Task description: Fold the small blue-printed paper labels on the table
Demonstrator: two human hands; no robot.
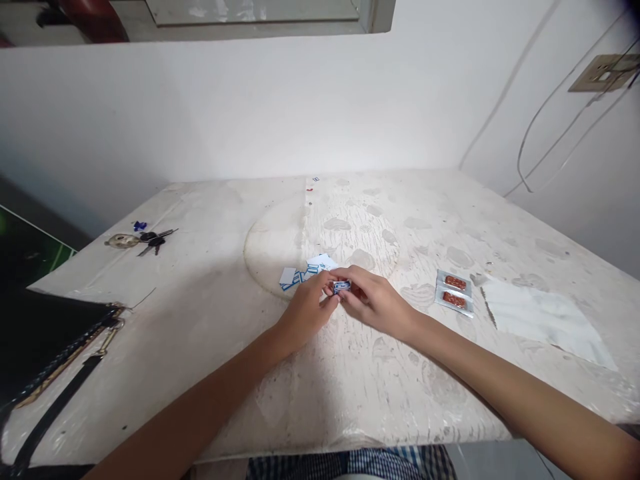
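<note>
Fingertips of the left hand (306, 303) and the right hand (380, 303) are closed from either side on a small blue-and-white bundle (342, 287), which sits between them just above the tablecloth (225, 380), near the middle of the view. Both grips look like light pinches, thumbs on the near side and forefingers arching over the far side; the remaining fingers are partly hidden, so how much each one bears cannot be told. Just beyond the left hand lie loose blue-and-white cards (289, 275), overlapping and fanned at uneven angles, apart from what is held. The step in hand seems to be fine two-handed work on the bundle, perhaps evening up its pieces, though print and edges are too small to make out. A next move with it would call for steady, gentle pressure from both sides, so that thin pieces neither slip nor bend, and for care that the knuckles do not brush the loose cards. The foil pack (454, 293) rests well off to the right, beside a white cloth (545, 317).
</note>
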